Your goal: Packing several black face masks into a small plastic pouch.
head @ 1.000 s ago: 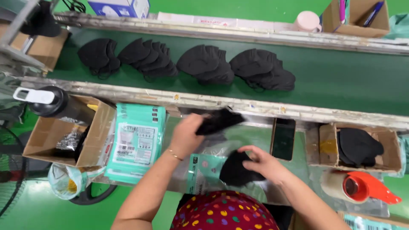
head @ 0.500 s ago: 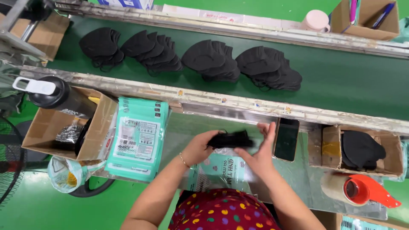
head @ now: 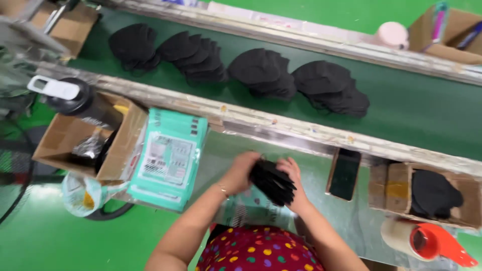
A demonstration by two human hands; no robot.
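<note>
A: What lies on the left side?

B: A cardboard box [head: 75,138], then a pile of teal pouches [head: 168,160] on the desk [head: 321,188], not yet filled, I think.

A: And the hands?

B: The left hand [head: 241,173] and the right hand [head: 293,180] both grasp one stack of black masks [head: 271,181], just above a pouch [head: 251,211] lying on the desk. The stack is not inside yet.

A: Is much left?

B: Yes, four heaps of masks [head: 241,68] wait on the green belt [head: 411,108].
</note>
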